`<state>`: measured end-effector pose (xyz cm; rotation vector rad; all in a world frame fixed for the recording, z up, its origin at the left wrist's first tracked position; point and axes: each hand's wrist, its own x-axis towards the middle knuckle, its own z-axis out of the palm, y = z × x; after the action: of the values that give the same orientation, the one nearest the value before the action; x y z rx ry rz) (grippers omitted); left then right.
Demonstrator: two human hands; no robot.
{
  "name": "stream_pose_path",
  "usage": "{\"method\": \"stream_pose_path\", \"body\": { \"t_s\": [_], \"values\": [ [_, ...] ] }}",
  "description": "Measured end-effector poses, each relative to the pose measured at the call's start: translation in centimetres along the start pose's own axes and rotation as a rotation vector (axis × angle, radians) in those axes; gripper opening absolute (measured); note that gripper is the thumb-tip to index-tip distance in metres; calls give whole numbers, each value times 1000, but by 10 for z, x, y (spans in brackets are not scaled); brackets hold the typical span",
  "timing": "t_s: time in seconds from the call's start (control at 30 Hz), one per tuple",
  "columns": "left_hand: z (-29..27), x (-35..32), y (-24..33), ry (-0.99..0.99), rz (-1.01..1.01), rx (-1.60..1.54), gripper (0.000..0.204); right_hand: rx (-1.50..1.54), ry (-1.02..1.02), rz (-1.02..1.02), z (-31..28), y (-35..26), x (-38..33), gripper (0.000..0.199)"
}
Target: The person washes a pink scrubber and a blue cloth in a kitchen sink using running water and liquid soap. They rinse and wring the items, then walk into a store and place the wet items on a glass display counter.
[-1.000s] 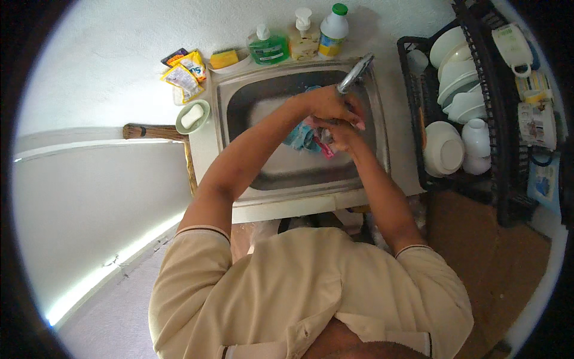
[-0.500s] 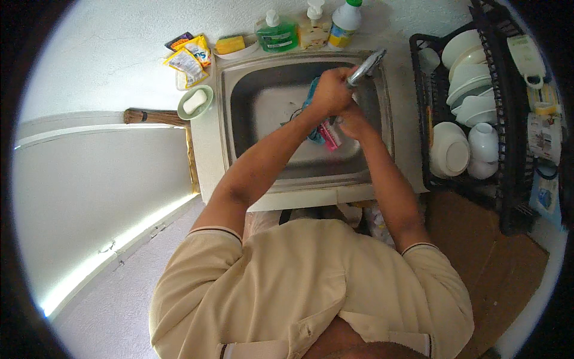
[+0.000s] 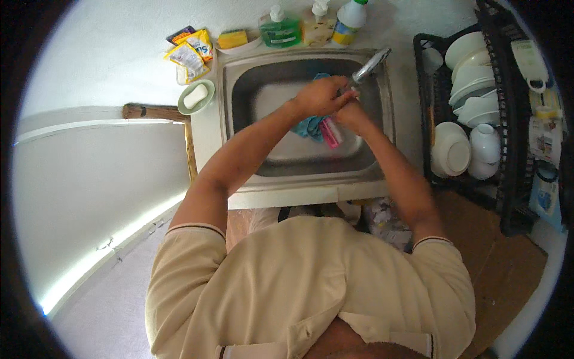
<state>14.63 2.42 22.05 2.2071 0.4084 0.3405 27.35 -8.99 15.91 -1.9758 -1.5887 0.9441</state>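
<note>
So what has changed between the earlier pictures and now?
Since half a second ago, the left hand has shifted left, away from the faucet, and more of the blue bundle shows below its wrist. Whether anything was gripped or released is hidden. The right hand stays near the faucet's end; the soap, sponge and green bottle stayed put.

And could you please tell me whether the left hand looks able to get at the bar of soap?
Probably yes: the bar of soap lies uncovered in its pale green dish left of the sink, and nothing seems to block the left hand, though it appears to touch the right hand.
</note>
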Motion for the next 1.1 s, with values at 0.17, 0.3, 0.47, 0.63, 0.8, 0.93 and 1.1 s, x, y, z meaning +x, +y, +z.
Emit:
{"method": "stream_pose_path", "body": {
  "t_s": [0.17, 0.3, 0.47, 0.63, 0.8, 0.93, 1.1],
  "values": [
    [7, 19, 0, 45, -97, -5, 53, 11, 133, -75, -12, -5, 5, 38],
    [18, 18, -1, 128, -162, -42, 48, 15, 75, -75, -15, -6, 5, 36],
    [26, -10, -2, 165, -380, -150, 46, 95, 9, -15, 10, -16, -9, 38],
    [42, -82, -28, 203, -578, -161, 44, -10, -215, 69, 62, -37, -20, 49],
    [-50, -95, 6, 316, -268, -264, 62, 127, -64, 99, -9, -122, -27, 75],
    [-128, -109, 14, 471, -135, -797, 73, 164, 323, -266, -75, -183, -28, 73],
    [-75, -156, -16, 300, -422, -610, 70, 141, 324, -14, 22, -152, -23, 79]
  ]
}}
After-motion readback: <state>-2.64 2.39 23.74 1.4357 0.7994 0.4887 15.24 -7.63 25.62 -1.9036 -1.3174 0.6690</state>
